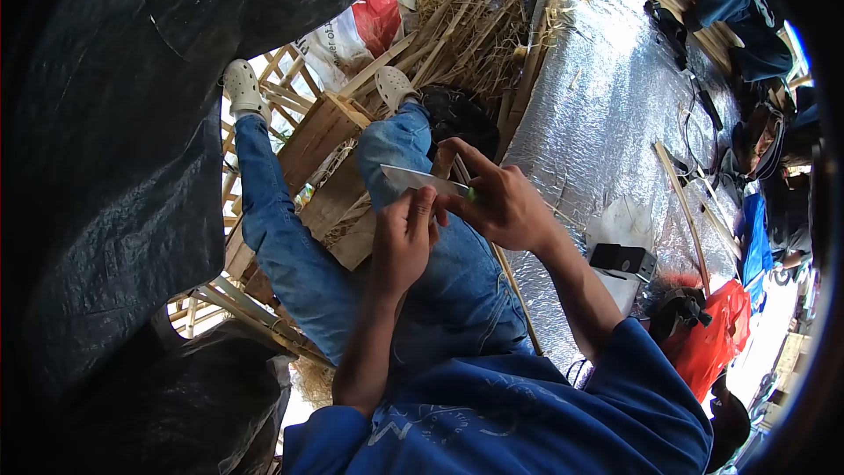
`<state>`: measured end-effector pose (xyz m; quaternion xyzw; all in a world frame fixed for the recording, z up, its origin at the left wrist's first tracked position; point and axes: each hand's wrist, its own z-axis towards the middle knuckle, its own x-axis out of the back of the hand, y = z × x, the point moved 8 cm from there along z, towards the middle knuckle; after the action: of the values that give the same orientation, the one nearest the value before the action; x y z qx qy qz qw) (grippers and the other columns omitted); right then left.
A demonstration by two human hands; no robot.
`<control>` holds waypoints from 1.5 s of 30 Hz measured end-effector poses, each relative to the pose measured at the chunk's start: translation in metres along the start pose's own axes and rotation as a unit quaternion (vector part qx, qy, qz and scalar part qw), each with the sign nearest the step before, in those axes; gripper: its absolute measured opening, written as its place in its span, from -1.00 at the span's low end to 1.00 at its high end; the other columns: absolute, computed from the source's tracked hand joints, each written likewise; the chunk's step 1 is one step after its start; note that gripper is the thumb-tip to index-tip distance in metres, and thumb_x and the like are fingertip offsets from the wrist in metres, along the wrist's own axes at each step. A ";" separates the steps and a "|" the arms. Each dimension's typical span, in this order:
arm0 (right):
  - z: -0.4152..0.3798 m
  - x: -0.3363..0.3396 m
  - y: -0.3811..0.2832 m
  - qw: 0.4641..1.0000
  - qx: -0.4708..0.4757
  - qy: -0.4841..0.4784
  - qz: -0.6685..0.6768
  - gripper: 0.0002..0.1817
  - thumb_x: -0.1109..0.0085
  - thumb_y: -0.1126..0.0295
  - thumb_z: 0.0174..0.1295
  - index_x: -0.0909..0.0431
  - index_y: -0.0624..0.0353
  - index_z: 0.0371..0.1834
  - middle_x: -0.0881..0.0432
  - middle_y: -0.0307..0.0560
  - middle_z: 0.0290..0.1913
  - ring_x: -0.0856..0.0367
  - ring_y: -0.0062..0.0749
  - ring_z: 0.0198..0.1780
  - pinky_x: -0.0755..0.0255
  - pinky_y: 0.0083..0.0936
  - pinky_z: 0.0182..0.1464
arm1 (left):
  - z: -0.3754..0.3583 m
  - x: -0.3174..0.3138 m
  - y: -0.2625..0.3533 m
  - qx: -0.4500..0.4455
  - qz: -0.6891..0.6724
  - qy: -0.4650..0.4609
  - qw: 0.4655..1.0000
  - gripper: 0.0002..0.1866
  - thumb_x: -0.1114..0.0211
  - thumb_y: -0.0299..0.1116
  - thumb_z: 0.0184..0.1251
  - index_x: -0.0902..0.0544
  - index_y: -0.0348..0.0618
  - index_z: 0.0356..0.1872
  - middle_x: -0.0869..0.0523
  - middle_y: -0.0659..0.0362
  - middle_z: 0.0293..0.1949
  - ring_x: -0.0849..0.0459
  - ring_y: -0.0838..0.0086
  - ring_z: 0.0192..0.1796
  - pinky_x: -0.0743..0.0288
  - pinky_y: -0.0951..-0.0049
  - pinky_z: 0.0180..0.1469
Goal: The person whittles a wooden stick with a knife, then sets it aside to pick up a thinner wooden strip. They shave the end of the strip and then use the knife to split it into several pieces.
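Note:
A knife (424, 179) with a pale blade and a bit of green at its handle end lies across the space above my thigh. My right hand (510, 204) is closed around the handle, with the index finger bent over it. Close against the blade's lower edge, my left hand (403, 242) is closed in a pinch, thumb up. Whatever sits between its fingers is hidden or too small to make out. Both hands are nearly touching, above my jeans (453, 286).
Wooden planks (308, 136) and a straw heap (475, 31) lie ahead by my feet. A silver foil mat (580, 105) stretches to the right, bearing a black phone-like box (620, 258) and a red bag (712, 339). Black sheeting (132, 141) hangs left. Another person (743, 13) sits far right.

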<state>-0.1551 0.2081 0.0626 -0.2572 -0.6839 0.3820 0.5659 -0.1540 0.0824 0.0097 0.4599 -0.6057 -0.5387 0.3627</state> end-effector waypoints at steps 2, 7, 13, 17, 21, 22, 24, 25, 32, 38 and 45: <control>0.000 -0.002 0.002 1.000 0.000 0.005 0.001 -0.50 -0.24 0.21 0.22 -0.30 0.06 0.16 -0.56 0.10 -0.62 -0.62 0.09 -0.47 -0.42 -0.19 -0.45 | 0.000 0.000 -0.001 0.005 0.004 0.008 1.000 -0.57 0.04 -0.14 0.56 -0.56 -0.25 -0.42 -0.52 0.30 -0.62 -0.37 0.74 -0.64 -0.17 0.64 -0.61; 0.002 -0.001 0.003 0.998 0.022 0.038 -0.052 -0.56 -0.21 0.19 0.23 -0.31 -0.03 0.12 -0.57 0.09 -0.62 -0.61 0.13 -0.46 -0.43 -0.11 -0.45 | 0.003 0.003 -0.006 0.010 0.077 0.021 0.997 -0.57 0.08 -0.09 0.57 -0.65 -0.20 -0.23 -0.51 0.33 -0.58 -0.36 0.78 -0.68 -0.15 0.70 -0.67; 0.004 0.000 0.009 0.997 0.037 0.032 -0.056 -0.33 -0.28 0.18 0.17 -0.29 0.14 0.33 -0.56 0.08 -0.62 -0.62 -0.05 -0.58 -0.42 -0.32 -0.49 | 0.003 0.000 -0.008 0.021 -0.082 -0.024 0.996 -0.56 0.09 -0.12 0.58 -0.58 -0.24 -0.37 -0.52 0.32 -0.62 -0.29 0.74 -0.68 -0.13 0.65 -0.62; 0.002 0.002 0.006 0.996 0.065 0.035 -0.051 -0.32 -0.28 0.21 0.17 -0.28 0.14 0.35 -0.56 0.06 -0.61 -0.62 -0.09 -0.57 -0.41 -0.36 -0.49 | 0.002 -0.001 -0.011 0.022 -0.096 -0.045 0.994 -0.58 0.11 -0.12 0.59 -0.59 -0.24 -0.27 -0.54 0.32 -0.58 -0.25 0.74 -0.68 -0.10 0.66 -0.63; 0.000 0.007 0.010 0.999 0.020 -0.029 -0.036 -0.44 -0.24 0.18 0.23 -0.33 0.08 0.26 -0.55 0.02 -0.64 -0.57 -0.18 -0.57 -0.36 -0.32 -0.47 | 0.000 -0.003 -0.015 0.028 -0.085 -0.082 0.993 -0.59 0.09 -0.11 0.57 -0.58 -0.24 -0.21 -0.59 0.27 -0.54 -0.40 0.72 -0.63 -0.17 0.70 -0.63; 0.000 0.008 0.011 0.998 0.019 -0.036 -0.057 -0.34 -0.25 0.18 0.24 -0.28 0.13 0.38 -0.53 -0.02 -0.65 -0.50 -0.36 -0.67 -0.31 -0.42 -0.50 | 0.000 -0.003 -0.015 0.039 -0.095 -0.076 0.992 -0.59 0.08 -0.10 0.57 -0.58 -0.24 -0.22 -0.61 0.25 -0.53 -0.45 0.71 -0.62 -0.20 0.71 -0.63; 0.000 0.011 0.013 0.998 0.014 -0.043 -0.044 -0.33 -0.25 0.16 0.25 -0.28 0.13 0.38 -0.51 -0.03 -0.66 -0.46 -0.41 -0.68 -0.29 -0.42 -0.51 | 0.001 -0.008 -0.009 0.038 -0.094 -0.056 0.993 -0.58 0.07 -0.09 0.56 -0.58 -0.24 -0.23 -0.62 0.23 -0.53 -0.47 0.70 -0.63 -0.22 0.69 -0.64; 0.000 0.011 0.014 0.998 0.011 -0.052 -0.030 -0.33 -0.24 0.14 0.26 -0.27 0.13 0.39 -0.49 -0.04 -0.68 -0.42 -0.45 -0.69 -0.28 -0.41 -0.51 | 0.002 -0.007 -0.006 0.036 -0.094 -0.033 0.994 -0.58 0.06 -0.08 0.56 -0.58 -0.25 -0.25 -0.62 0.22 -0.54 -0.50 0.68 -0.63 -0.25 0.68 -0.65; 0.000 0.014 0.011 0.998 0.059 -0.020 0.000 -0.34 -0.22 0.12 0.26 -0.30 0.15 0.38 -0.43 -0.03 -0.73 -0.34 -0.48 -0.72 -0.19 -0.39 -0.54 | 0.002 -0.007 -0.005 0.015 0.004 -0.026 1.000 -0.56 0.07 -0.09 0.56 -0.57 -0.27 -0.30 -0.65 0.20 -0.53 -0.43 0.67 -0.72 -0.22 0.64 -0.68; -0.005 0.012 0.019 0.999 0.035 -0.002 -0.001 -0.33 -0.24 0.13 0.24 -0.30 0.16 0.38 -0.42 -0.04 -0.74 -0.34 -0.43 -0.74 -0.18 -0.37 -0.55 | 0.001 -0.008 -0.004 0.005 0.032 -0.019 0.999 -0.55 0.10 -0.10 0.57 -0.57 -0.26 -0.36 -0.63 0.22 -0.58 -0.43 0.68 -0.72 -0.22 0.63 -0.68; -0.009 0.005 0.021 0.998 0.048 0.037 -0.035 -0.32 -0.26 0.16 0.22 -0.29 0.16 0.38 -0.47 0.00 -0.71 -0.53 -0.28 -0.67 -0.33 -0.37 -0.49 | -0.001 -0.008 -0.001 0.010 0.040 -0.012 0.999 -0.54 0.12 -0.12 0.58 -0.57 -0.26 -0.38 -0.61 0.22 -0.60 -0.42 0.68 -0.72 -0.22 0.61 -0.68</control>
<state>-0.1491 0.2260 0.0492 -0.2196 -0.6519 0.3847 0.6155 -0.1508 0.0899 0.0097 0.4321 -0.6330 -0.5236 0.3720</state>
